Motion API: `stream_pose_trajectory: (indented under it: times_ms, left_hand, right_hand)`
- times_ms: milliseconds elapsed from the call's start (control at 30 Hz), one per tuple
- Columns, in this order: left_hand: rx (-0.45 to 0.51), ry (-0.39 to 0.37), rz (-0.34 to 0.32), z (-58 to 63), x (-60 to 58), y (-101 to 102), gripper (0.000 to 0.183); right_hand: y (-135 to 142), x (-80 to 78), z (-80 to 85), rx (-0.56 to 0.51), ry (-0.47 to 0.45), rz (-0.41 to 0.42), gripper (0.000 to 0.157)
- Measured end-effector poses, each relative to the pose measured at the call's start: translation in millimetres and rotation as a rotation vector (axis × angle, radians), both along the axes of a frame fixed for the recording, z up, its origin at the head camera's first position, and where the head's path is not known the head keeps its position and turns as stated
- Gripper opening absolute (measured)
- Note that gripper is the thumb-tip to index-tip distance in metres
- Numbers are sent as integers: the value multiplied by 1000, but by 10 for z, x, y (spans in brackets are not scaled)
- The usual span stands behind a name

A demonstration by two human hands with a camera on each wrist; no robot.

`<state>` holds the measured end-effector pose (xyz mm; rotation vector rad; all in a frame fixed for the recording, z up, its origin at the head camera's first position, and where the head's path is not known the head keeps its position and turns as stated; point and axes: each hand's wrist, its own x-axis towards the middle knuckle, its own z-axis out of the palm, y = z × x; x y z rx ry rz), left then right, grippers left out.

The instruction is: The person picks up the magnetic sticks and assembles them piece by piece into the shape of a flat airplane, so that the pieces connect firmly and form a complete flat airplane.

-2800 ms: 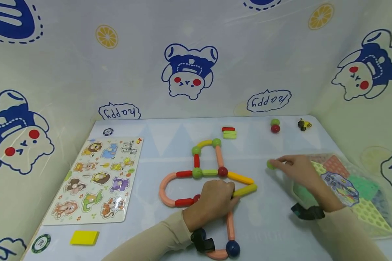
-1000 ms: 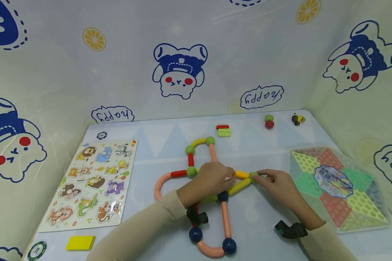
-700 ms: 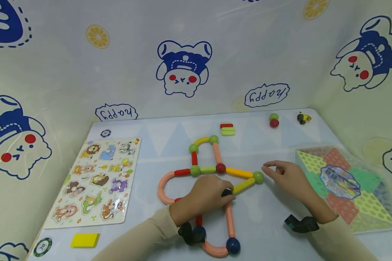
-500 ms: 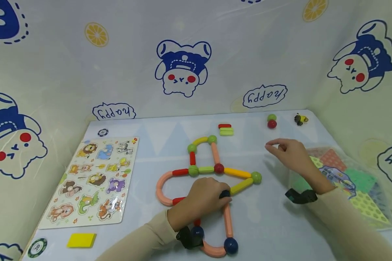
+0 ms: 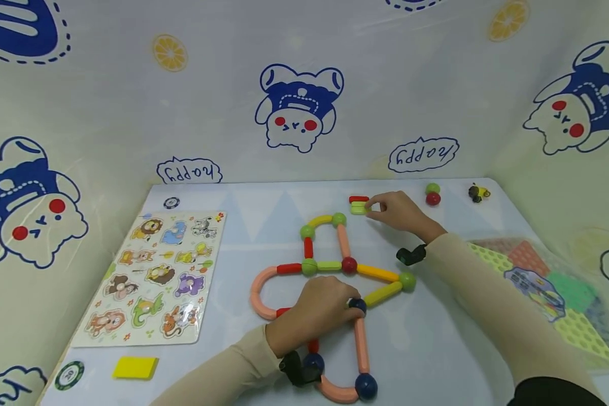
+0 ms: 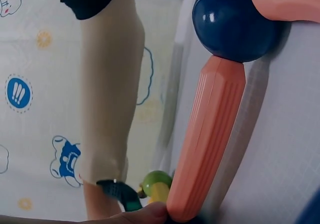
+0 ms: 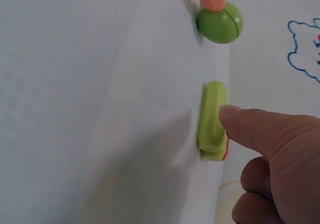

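In the head view my left hand [image 5: 321, 304] pinches the dark blue ball [image 5: 357, 305] at the middle of a figure built from magnetic sticks and balls. A long pink stick [image 6: 207, 139] runs from there to another dark blue ball [image 6: 235, 22] in the left wrist view. My right hand [image 5: 400, 212] reaches to the back of the table, its thumb and fingers at the right end of a light green stick [image 7: 212, 116], which they pinch. A second green stick and a red stick [image 5: 358, 198] lie beside it. Two yellow sticks [image 5: 384, 293] meet at a green ball [image 5: 407, 281].
An animal puzzle board [image 5: 152, 282] lies at the left, near a yellow block [image 5: 135, 367] and two round chips [image 5: 69, 375]. A clear box of coloured pieces [image 5: 563, 304] is under the right forearm. Farther back are a red ball [image 5: 433, 198], a green ball and a toy vehicle [image 5: 479, 193].
My right hand has set the green ball where the yellow sticks meet, let go, and moved back and left to the loose sticks. My left hand now holds the dark blue ball.
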<state>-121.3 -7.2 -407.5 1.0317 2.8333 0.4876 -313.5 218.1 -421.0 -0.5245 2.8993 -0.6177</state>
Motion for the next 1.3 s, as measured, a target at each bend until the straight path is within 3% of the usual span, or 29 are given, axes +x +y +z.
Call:
stream_pose_trajectory:
  times_ms: [300, 467, 600, 733, 900, 1033, 1167, 1300]
  left_hand:
    - [7, -14, 15, -7, -1, 0, 30]
    - [11, -10, 15, -1, -5, -2, 28]
    - [12, -21, 16, 0, -8, 8, 28]
    - [22, -19, 11, -7, -5, 25, 27]
    - [36, -18, 16, -32, 14, 30, 24]
    - [45, -13, 14, -36, 25, 33, 24]
    - [44, -9, 16, -28, 28, 32, 25]
    - [42, -7, 11, -29, 19, 36, 25]
  right_hand:
    - [-52, -90, -18, 75, -79, -46, 34]
    - [68, 56, 31, 95, -57, -50, 33]
    - [216, 333, 121, 65, -5, -44, 30]
    - [425, 710, 153, 43, 21, -18, 28]
    - [676, 1185, 109, 38, 15, -52, 30]
    - [856, 1511, 33, 14, 68, -84, 29]
    - [963, 1715, -41, 24, 178, -46, 25]
    - [993, 1788, -64, 32, 251, -16, 24]
